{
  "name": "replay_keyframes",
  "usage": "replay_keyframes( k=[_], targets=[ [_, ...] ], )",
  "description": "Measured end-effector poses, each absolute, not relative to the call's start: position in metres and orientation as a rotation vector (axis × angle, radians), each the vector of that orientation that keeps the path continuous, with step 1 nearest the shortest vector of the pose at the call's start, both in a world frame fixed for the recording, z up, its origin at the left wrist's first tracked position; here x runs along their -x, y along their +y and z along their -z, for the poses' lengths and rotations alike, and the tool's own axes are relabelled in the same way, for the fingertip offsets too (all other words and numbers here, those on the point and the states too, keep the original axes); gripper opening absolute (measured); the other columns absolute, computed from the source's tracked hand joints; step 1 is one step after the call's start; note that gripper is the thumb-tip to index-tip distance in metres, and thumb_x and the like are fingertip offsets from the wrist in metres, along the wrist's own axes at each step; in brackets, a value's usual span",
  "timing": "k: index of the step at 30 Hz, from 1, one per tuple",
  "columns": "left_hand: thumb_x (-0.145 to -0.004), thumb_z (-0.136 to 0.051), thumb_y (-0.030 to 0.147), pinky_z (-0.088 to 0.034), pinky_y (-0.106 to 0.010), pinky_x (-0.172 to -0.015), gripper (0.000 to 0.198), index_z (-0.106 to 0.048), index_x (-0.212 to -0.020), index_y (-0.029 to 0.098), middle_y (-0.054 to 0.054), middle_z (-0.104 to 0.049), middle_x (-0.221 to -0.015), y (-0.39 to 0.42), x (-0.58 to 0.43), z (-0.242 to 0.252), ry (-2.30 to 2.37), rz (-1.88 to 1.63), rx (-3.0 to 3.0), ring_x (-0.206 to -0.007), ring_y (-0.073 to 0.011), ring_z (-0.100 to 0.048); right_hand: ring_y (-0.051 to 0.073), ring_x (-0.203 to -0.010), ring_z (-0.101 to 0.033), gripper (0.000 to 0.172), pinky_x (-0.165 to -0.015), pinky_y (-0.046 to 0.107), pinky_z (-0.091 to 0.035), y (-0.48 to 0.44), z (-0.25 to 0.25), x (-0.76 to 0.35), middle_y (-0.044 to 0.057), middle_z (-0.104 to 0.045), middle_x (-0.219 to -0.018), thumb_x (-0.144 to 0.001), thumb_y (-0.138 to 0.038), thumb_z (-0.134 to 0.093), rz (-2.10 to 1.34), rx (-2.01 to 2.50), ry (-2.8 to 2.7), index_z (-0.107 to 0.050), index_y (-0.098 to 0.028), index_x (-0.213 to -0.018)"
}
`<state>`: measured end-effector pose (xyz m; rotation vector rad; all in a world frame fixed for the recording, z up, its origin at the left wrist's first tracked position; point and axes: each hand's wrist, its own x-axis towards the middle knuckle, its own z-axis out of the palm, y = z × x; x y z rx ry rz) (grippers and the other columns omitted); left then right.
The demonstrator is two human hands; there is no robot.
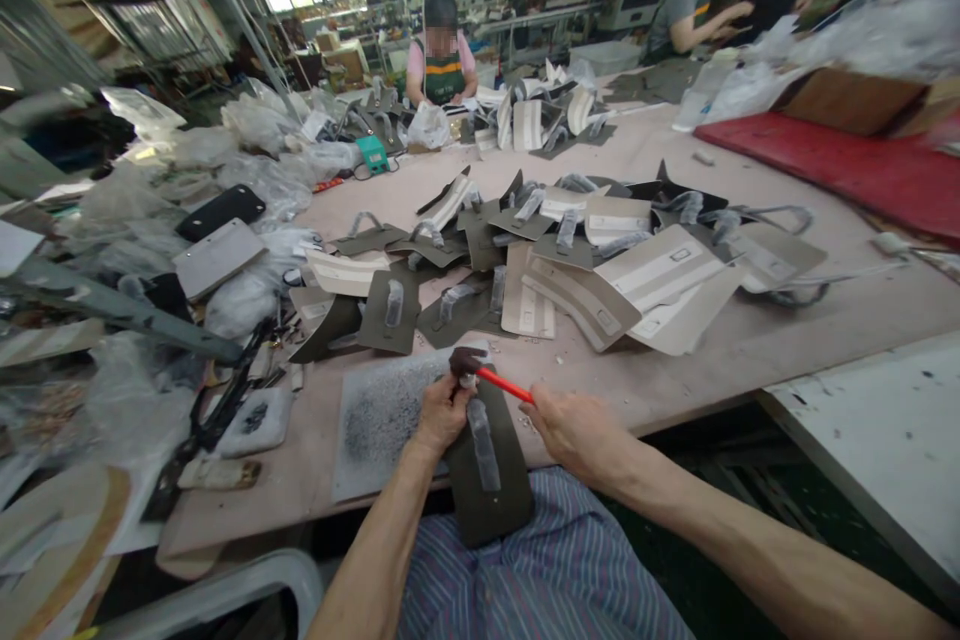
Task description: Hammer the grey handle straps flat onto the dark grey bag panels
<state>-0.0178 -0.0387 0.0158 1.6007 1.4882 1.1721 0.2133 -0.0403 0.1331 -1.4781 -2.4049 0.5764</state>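
Note:
My right hand (pixel 566 425) is wrapped round the red handle of a hammer (pixel 506 384). The hammer's dark head is over the far end of a dark grey-green panel (pixel 491 510), close to my left fingertips. My left hand (pixel 444 410) is closed in a pinch at that end of the panel; what is between the fingers is too small to make out. A plastic-wrapped strap (pixel 484 445) runs along the panel's face. The panel overhangs the table's front edge towards my lap. Under its far part lies a worn, speckled white board (pixel 375 430).
Many similar panels with wrapped straps (pixel 570 260) are heaped across the table (pixel 705 390). Plastic bags (pixel 255 170) and tools crowd the left side. A red board (pixel 840 160) lies at the right. One co-worker (pixel 441 60) sits opposite; another (pixel 690 10) is at the far right.

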Motion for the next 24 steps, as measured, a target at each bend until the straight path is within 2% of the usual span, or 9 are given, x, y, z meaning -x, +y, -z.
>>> replay_keyframes(
  k=[3, 7, 9, 12, 16, 21, 24],
  targets=[
    [-0.087, -0.057, 0.021, -0.052, -0.03, -0.077, 0.015, -0.069, -0.095, 0.02, -0.004, -0.074, -0.088, -0.039, 0.018, -0.015, 1.466, -1.18, -1.582, -0.079, -0.0184, -0.068, 0.011, -0.043, -0.036, 0.03, -0.048, 0.027, -0.019, -0.029, -0.174, -0.21, -0.003, -0.047, -0.054, -0.099, -0.042, -0.041, -0.529, 1.398, -2.388, -0.049, -0.022, -0.079],
    [-0.086, -0.059, 0.022, -0.052, -0.03, -0.08, 0.015, -0.07, -0.097, 0.021, -0.003, -0.075, -0.09, -0.039, 0.017, -0.014, 1.433, -1.228, -1.496, -0.084, -0.019, -0.068, 0.013, -0.05, -0.044, 0.035, -0.05, 0.026, -0.032, -0.031, -0.196, -0.206, -0.002, -0.05, -0.061, -0.102, -0.051, -0.031, -0.492, 1.226, -1.793, -0.048, -0.024, -0.086],
    [-0.084, -0.061, 0.021, -0.052, -0.03, -0.081, 0.016, -0.071, -0.096, 0.021, -0.003, -0.075, -0.089, -0.04, 0.017, -0.015, 1.431, -1.246, -1.468, -0.084, -0.0195, -0.068, 0.014, -0.051, -0.045, 0.039, -0.051, 0.028, -0.033, -0.038, -0.178, -0.207, 0.0, -0.05, -0.061, -0.101, -0.054, -0.03, -0.505, 1.275, -1.801, -0.049, -0.024, -0.084],
    [-0.084, -0.059, 0.02, -0.052, -0.031, -0.077, 0.017, -0.071, -0.096, 0.02, -0.003, -0.074, -0.084, -0.04, 0.019, -0.016, 1.43, -1.215, -1.498, -0.08, -0.0194, -0.068, 0.015, -0.047, -0.045, 0.039, -0.051, 0.029, -0.028, -0.044, -0.138, -0.217, 0.002, -0.051, -0.056, -0.098, -0.052, -0.038, -0.595, 1.534, -2.273, -0.05, -0.023, -0.076],
    [-0.085, -0.059, 0.02, -0.052, -0.03, -0.079, 0.016, -0.071, -0.097, 0.021, -0.004, -0.075, -0.09, -0.04, 0.018, -0.017, 1.434, -1.207, -1.501, -0.083, -0.0194, -0.068, 0.019, -0.053, -0.054, 0.032, -0.054, 0.03, -0.024, -0.038, -0.111, -0.24, 0.005, -0.061, -0.065, -0.101, -0.043, -0.036, -0.583, 1.816, -2.512, -0.056, -0.021, -0.093],
    [-0.084, -0.061, 0.019, -0.051, -0.03, -0.081, 0.014, -0.071, -0.094, 0.021, -0.003, -0.074, -0.089, -0.041, 0.018, -0.017, 1.427, -1.22, -1.487, -0.085, -0.019, -0.068, 0.021, -0.067, -0.062, 0.034, -0.06, 0.03, -0.034, -0.033, -0.075, -0.266, 0.007, -0.065, -0.072, -0.103, -0.037, -0.03, -0.707, 1.983, -2.382, -0.057, -0.019, -0.093],
    [-0.082, -0.062, 0.02, -0.052, -0.029, -0.078, 0.012, -0.071, -0.09, 0.021, -0.002, -0.074, -0.085, -0.042, 0.018, -0.016, 1.422, -1.233, -1.462, -0.081, -0.0188, -0.067, 0.027, -0.085, -0.064, 0.028, -0.071, 0.035, -0.043, -0.033, -0.053, -0.264, 0.015, -0.068, -0.097, -0.099, -0.034, -0.039, -0.44, 1.981, -2.355, -0.059, -0.015, -0.107]
  ],
)
